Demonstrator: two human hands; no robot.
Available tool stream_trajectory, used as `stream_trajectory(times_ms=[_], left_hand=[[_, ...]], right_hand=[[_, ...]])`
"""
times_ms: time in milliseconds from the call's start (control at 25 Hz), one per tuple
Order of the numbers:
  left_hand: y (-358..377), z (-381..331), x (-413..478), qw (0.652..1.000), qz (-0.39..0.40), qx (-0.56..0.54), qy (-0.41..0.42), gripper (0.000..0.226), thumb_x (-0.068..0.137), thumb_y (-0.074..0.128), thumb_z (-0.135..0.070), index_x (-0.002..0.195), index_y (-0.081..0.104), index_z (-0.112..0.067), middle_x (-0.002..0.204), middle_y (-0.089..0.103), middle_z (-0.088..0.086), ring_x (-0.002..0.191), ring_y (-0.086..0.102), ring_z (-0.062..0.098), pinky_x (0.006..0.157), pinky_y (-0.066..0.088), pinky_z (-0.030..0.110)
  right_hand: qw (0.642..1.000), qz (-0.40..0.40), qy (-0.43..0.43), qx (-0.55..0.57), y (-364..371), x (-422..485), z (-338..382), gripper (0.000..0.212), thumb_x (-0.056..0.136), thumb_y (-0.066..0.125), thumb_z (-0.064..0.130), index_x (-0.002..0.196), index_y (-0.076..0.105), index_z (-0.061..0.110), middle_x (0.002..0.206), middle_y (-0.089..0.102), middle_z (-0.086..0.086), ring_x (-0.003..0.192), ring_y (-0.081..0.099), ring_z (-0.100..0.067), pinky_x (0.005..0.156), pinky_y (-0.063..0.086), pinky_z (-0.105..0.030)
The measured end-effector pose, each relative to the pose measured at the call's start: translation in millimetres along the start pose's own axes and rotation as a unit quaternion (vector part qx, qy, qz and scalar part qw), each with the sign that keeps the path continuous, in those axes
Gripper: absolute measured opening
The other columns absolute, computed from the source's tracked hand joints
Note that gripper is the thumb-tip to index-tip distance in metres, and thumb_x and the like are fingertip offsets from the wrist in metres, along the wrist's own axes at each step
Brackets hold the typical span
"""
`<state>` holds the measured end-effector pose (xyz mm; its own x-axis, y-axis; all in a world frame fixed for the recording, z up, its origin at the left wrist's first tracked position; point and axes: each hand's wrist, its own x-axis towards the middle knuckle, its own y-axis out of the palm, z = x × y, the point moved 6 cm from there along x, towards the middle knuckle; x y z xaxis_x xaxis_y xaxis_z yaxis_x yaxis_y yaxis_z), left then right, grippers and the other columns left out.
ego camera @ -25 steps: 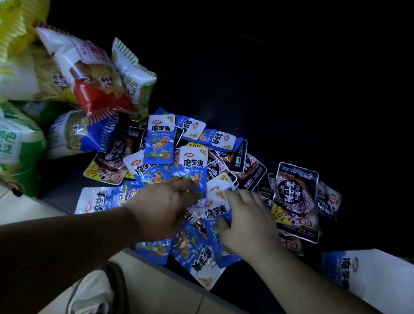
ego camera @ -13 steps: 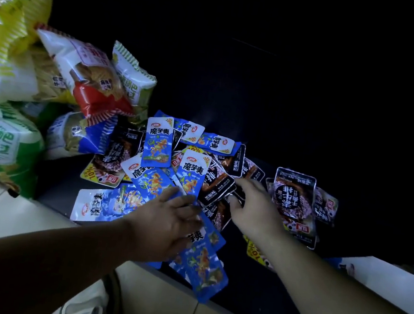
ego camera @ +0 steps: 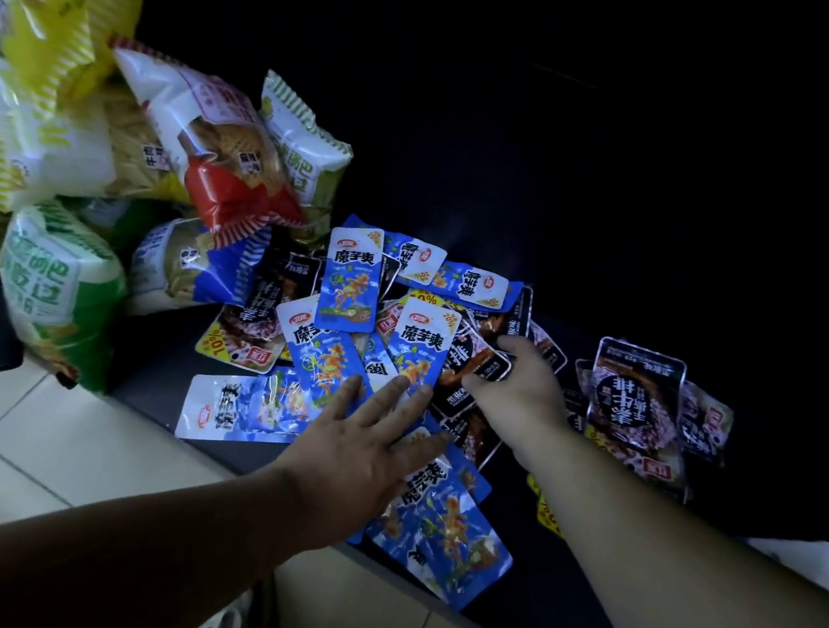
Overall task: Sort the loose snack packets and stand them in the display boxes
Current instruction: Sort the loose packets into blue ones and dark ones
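Note:
A heap of small snack packets lies on a dark low shelf point(ego camera: 575, 606). Several are blue packets point(ego camera: 351, 281), others are black packets point(ego camera: 633, 390). My left hand point(ego camera: 367, 442) lies flat with fingers spread on the blue packets at the front of the heap; one blue packet point(ego camera: 444, 534) juts out from under it over the shelf edge. My right hand point(ego camera: 522, 393) reaches into the middle of the heap and its thumb and fingers pinch a black packet point(ego camera: 473, 367). No display box shows clearly; a white edge point(ego camera: 798, 559) sits at the right.
Big puffed snack bags are stacked at the left: yellow point(ego camera: 54, 14), red and white point(ego camera: 214, 146), green point(ego camera: 54, 283). Pale floor tiles point(ego camera: 25, 450) lie below the shelf edge. The back of the shelf is dark.
My right hand moved from the front of the heap up to the black packets in the middle. My left hand spread flat over the blue packets, which slid toward the edge.

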<state>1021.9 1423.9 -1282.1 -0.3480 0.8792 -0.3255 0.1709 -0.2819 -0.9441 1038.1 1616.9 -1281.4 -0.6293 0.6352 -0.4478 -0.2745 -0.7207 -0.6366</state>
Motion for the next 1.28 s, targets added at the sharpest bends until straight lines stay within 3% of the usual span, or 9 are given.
stream_trajectory(times_ms=[200, 360, 600, 680, 760, 840, 960, 1080, 1280], left_hand=[[-7.2, -2.2, -1.8, 0.999, 0.033, 0.002, -0.003, 0.062, 0.109, 0.024, -0.042, 0.156, -0.016, -0.042, 0.157, -0.041, 0.003, 0.150, -0.030, 0.031, 0.122, -0.001, 0.062], [-9.0, -2.7, 2.0, 1.000, 0.019, 0.009, 0.000, 0.075, 0.107, 0.031, -0.044, 0.147, -0.032, -0.048, 0.159, -0.042, 0.003, 0.154, -0.020, 0.033, 0.120, 0.006, 0.064], [-20.7, -2.7, 12.0, 1.000, 0.001, 0.027, -0.014, 0.057, 0.098, 0.031, -0.052, 0.153, 0.035, -0.036, 0.167, 0.019, 0.015, 0.151, 0.026, 0.039, 0.111, 0.032, 0.067], [-29.9, -11.9, 22.7, 1.000, -0.008, 0.028, -0.001, 0.054, 0.097, 0.034, -0.053, 0.144, 0.051, -0.032, 0.160, 0.037, 0.016, 0.145, 0.039, 0.041, 0.109, 0.039, 0.065], [-29.9, -25.2, 33.6, 0.999, -0.006, 0.024, 0.027, 0.057, 0.099, 0.031, -0.056, 0.146, 0.050, -0.031, 0.157, 0.041, 0.018, 0.146, 0.037, 0.042, 0.114, 0.033, 0.065], [-27.8, -36.1, 40.8, 1.000, 0.002, 0.009, 0.014, 0.066, 0.099, 0.020, -0.062, 0.158, 0.028, -0.032, 0.163, 0.030, 0.018, 0.153, 0.018, 0.041, 0.121, 0.015, 0.064], [-17.6, -40.3, 44.6, 0.998, 0.049, -0.044, -0.023, 0.074, 0.097, 0.014, -0.064, 0.159, -0.014, -0.035, 0.170, -0.005, 0.000, 0.153, -0.024, 0.030, 0.121, -0.010, 0.062], [-13.0, -37.4, 40.5, 0.997, 0.027, -0.064, 0.027, 0.074, 0.100, 0.032, -0.054, 0.160, -0.009, -0.037, 0.168, -0.015, -0.007, 0.151, -0.028, 0.027, 0.121, -0.012, 0.060], [-4.7, -6.8, 10.4, 0.999, -0.051, -0.015, 0.011, 0.069, 0.100, 0.026, -0.059, 0.161, 0.009, -0.034, 0.168, -0.007, 0.011, 0.155, -0.011, 0.037, 0.123, 0.000, 0.059]], right_hand=[[0.998, 0.014, -0.010, 0.059, -3.1, -5.9, 11.3, 0.066, 0.090, 0.069, 0.002, 0.144, 0.049, 0.035, 0.097, 0.060, 0.009, 0.077, 0.065, -0.018, 0.073, 0.060, -0.039], [0.996, 0.000, -0.079, 0.031, -22.1, -16.3, 27.1, 0.070, 0.087, 0.062, -0.004, 0.131, 0.048, 0.048, 0.108, 0.065, 0.002, 0.077, 0.067, -0.028, 0.058, 0.055, -0.034], [0.969, -0.142, -0.148, -0.137, -123.6, -41.2, 1.7, 0.055, 0.081, 0.073, 0.000, 0.115, 0.045, 0.033, 0.124, 0.041, -0.003, 0.066, 0.049, -0.022, 0.050, 0.030, -0.032], [0.939, -0.165, -0.124, -0.276, -145.6, -48.2, -19.5, 0.070, 0.078, 0.080, 0.009, 0.133, 0.042, 0.032, 0.138, 0.035, -0.005, 0.083, 0.058, -0.031, 0.060, 0.043, -0.036], [0.895, -0.179, -0.103, -0.396, -151.5, -52.3, -37.1, 0.086, 0.076, 0.081, 0.016, 0.149, 0.036, 0.028, 0.153, 0.025, -0.011, 0.128, 0.047, -0.039, 0.096, 0.047, -0.048], [0.888, -0.133, -0.159, -0.410, -134.2, -54.4, -34.6, 0.079, 0.082, 0.077, 0.024, 0.151, 0.040, 0.026, 0.161, 0.025, -0.009, 0.149, 0.024, -0.034, 0.120, 0.027, -0.053], [0.954, 0.024, -0.178, -0.241, -84.1, -51.1, -12.8, 0.051, 0.099, 0.058, 0.026, 0.148, 0.044, 0.033, 0.150, 0.047, 0.001, 0.130, 0.051, -0.023, 0.105, 0.049, -0.046], [0.980, 0.101, -0.092, -0.145, -36.8, -40.5, -5.4, 0.046, 0.100, 0.059, 0.033, 0.144, 0.045, 0.035, 0.137, 0.059, 0.000, 0.110, 0.063, -0.025, 0.090, 0.056, -0.041], [0.983, 0.047, -0.023, -0.178, -10.6, -28.1, -13.9, 0.061, 0.090, 0.076, 0.040, 0.142, 0.046, 0.029, 0.131, 0.062, -0.004, 0.112, 0.062, -0.030, 0.086, 0.057, -0.042]])
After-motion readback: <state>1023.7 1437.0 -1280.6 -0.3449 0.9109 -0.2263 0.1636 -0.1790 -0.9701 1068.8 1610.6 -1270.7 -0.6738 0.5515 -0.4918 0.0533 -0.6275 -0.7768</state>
